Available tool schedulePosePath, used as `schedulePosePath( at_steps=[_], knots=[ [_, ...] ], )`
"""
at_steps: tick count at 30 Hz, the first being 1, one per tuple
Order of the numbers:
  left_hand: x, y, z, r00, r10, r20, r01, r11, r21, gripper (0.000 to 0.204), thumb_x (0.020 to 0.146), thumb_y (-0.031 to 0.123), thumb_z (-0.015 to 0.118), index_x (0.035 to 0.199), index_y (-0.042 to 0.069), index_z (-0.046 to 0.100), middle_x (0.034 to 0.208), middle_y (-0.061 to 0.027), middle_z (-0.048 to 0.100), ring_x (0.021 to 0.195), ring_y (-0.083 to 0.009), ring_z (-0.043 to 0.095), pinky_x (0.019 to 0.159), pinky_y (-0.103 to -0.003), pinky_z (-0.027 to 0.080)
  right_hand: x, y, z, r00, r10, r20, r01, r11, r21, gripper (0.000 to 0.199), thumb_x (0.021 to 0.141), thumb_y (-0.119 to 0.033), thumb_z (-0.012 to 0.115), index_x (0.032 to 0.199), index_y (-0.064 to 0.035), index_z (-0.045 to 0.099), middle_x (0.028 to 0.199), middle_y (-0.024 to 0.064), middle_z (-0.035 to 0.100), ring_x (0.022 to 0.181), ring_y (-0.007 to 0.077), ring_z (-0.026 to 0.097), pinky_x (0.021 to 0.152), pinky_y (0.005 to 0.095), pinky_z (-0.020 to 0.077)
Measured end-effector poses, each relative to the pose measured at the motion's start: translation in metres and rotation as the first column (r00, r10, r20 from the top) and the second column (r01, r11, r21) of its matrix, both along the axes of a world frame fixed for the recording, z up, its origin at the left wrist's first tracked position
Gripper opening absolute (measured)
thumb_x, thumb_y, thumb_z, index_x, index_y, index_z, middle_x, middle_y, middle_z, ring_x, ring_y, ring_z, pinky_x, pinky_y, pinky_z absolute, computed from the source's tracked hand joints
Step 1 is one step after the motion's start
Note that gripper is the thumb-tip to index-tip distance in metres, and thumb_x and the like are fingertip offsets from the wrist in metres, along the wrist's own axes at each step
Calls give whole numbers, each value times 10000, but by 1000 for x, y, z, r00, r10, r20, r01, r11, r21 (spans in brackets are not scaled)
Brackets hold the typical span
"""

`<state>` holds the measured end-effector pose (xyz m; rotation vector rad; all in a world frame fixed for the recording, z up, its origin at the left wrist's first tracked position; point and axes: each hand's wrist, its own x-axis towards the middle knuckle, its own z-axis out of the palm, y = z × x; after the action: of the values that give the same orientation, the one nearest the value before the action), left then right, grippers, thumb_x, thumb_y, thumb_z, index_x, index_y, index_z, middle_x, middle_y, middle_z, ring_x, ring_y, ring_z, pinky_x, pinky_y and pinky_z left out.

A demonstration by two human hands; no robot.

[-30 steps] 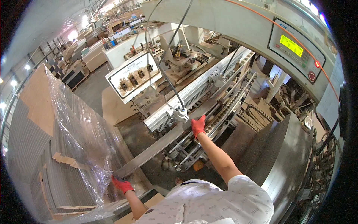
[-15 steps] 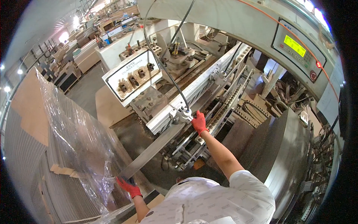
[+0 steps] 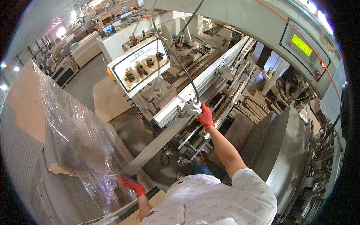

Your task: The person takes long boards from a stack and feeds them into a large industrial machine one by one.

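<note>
A long, narrow grey board [image 3: 153,148] slants from the lower left up to the machine's pale metal rail [image 3: 176,107]. My left hand [image 3: 132,185], in a red glove, grips the board's near end beside a plastic-wrapped stack. My right hand [image 3: 206,117], also red-gloved, is closed at the board's edge near the rail. Right beside those fingers is a round white clamp fitting [image 3: 193,108] with a black hose. The fingertips of my right hand are partly hidden. The board's far part runs under the fitting along the rail.
On the left stands a stack of boards [image 3: 26,146] under clear plastic film. Another stack of dark boards [image 3: 285,142] is at the right. A control panel [image 3: 305,48] with a lit screen is at upper right, and a white switch box [image 3: 140,67] juts out behind the rail.
The view has shifted slightly, so the machine appears a little farther right. Both hands stay at about the same places on the board.
</note>
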<state>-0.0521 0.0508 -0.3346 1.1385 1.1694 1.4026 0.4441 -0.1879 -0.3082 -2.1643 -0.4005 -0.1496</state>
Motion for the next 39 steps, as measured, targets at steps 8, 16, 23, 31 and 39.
schedulePosePath(
  at_steps=[8, 16, 23, 31, 39],
  knots=[
    [-6, 3, -11, 984, -32, -175, 51, 993, 105, 536, 1032, 316, 494, 1462, 0, 438, 1528, -166, 416, 1424, -314, 358, 1177, -435, 247, 21, -6, -32, 994, 71, 87, -76, 995, 58, 469, 768, -143, 652, 1200, 9, 553, 1104, 258, 598, 1072, 438, 567, 909, 466, 474],
    [-3, 1, 39, 563, 296, -772, 102, 902, 420, 641, 873, 345, 705, 1410, 62, 496, 1436, -174, 484, 1347, -360, 412, 1157, -526, 251, -11, -21, -1, 959, 215, -187, -109, 883, 456, 454, 854, -141, 646, 1291, -28, 600, 1247, 150, 640, 1124, 283, 626, 978, 346, 477],
    [30, -1, 93, 39, -10, -999, 542, 840, 12, 760, 674, 377, 820, 1354, 218, 519, 1369, -109, 514, 1281, -354, 456, 1043, -610, 324, -100, -62, 44, 954, 143, 265, -154, 988, 23, 260, 800, -38, 620, 1052, -93, 655, 960, 130, 621, 898, 348, 624, 766, 423, 511],
    [42, 2, 78, -28, 92, -995, 479, 875, 67, 700, 621, 318, 827, 1260, 237, 554, 1256, -81, 556, 1204, -330, 497, 967, -551, 378, -96, -67, 37, 965, 99, 244, -125, 988, 94, 216, 755, -67, 670, 966, -107, 681, 853, 87, 616, 787, 323, 622, 685, 412, 499],
    [35, 4, 63, -53, 143, -988, 471, 876, 102, 725, 611, 291, 830, 1275, 241, 544, 1243, -80, 560, 1201, -323, 500, 969, -539, 386, -95, -70, 36, 962, 59, 266, -112, 976, 189, 187, 757, -14, 636, 928, -74, 681, 879, 122, 632, 805, 331, 638, 700, 387, 514]
  ],
)
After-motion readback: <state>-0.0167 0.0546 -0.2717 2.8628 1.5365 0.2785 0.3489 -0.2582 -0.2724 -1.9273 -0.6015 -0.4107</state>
